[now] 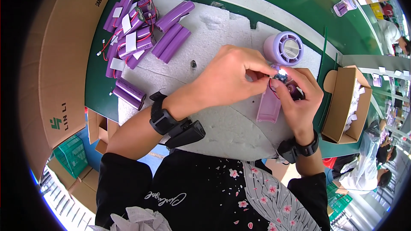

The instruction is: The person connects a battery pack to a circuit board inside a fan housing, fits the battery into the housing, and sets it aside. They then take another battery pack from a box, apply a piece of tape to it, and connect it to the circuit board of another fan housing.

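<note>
My left hand [237, 76] reaches across the foam with thumb and forefinger pinched at the edge of a small circuit board [280, 76]. What lies between those fingertips is too small to make out. My right hand [303, 93] grips the board between thumb and fingers; a bright white spot shines on it. A thin dark red wire [271, 89] loops below the fingertips. Just beyond the hands is a lilac handheld fan head [284, 49] with a round silvery centre. Under them lies an open, pale pink-lilac handle shell [269, 107], partly covered by my right hand.
Purple battery packs [132, 38] with wires and white labels are piled at the left of the white foam sheet [222, 124]. A large cardboard carton [60, 60] stands at far left. An open carton [344, 107] with white pieces sits at right. Another fan [344, 6] lies farther off.
</note>
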Motion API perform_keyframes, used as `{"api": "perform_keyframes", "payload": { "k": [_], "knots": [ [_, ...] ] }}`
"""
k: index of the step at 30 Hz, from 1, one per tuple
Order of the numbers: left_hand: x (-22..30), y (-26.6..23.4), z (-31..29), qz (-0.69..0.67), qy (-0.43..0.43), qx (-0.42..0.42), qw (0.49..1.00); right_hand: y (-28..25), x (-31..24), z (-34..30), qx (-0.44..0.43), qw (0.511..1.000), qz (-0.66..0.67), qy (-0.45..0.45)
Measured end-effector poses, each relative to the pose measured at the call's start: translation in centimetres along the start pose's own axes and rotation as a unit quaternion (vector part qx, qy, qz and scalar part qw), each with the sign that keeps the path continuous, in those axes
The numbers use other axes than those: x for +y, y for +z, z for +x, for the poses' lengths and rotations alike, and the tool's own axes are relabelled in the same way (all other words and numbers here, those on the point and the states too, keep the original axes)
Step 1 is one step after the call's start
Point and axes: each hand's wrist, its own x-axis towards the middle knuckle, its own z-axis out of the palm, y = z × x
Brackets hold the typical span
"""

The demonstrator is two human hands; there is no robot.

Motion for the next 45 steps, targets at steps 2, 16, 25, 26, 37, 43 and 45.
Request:
{"api": "perform_keyframes", "payload": {
  "k": [2, 16, 25, 26, 37, 43, 45],
  "knots": [
    [0.3, 0.3, -0.1, 0.018, -0.015, 0.000, 1.000, 0.1, -0.1, -0.1, 0.000, 1.000, 0.015, 0.024],
    [1.2, 0.7, -0.4, 0.044, -0.084, -0.053, 0.994, -0.9, -0.5, -0.3, -0.036, 0.993, 0.032, 0.108],
    [0.9, 0.4, -0.2, 0.022, -0.092, -0.079, 0.992, -0.7, -0.6, 0.2, -0.034, 0.999, -0.021, 0.015],
    [1.0, 0.4, -0.2, 0.025, -0.105, -0.077, 0.991, -0.7, -0.7, 0.2, -0.034, 0.999, -0.020, 0.015],
    [2.0, 0.5, 0.0, 0.042, -0.188, -0.067, 0.979, -0.6, -0.9, 0.4, -0.024, 0.998, -0.063, 0.002],
    [1.2, 0.4, -0.3, 0.005, -0.141, -0.063, 0.988, -0.6, -1.3, 0.1, -0.029, 0.997, -0.069, 0.018],
    [0.9, 0.4, -0.2, -0.012, -0.126, -0.061, 0.990, -0.6, -1.3, 0.2, -0.028, 0.997, -0.073, 0.015]
  ]
}}
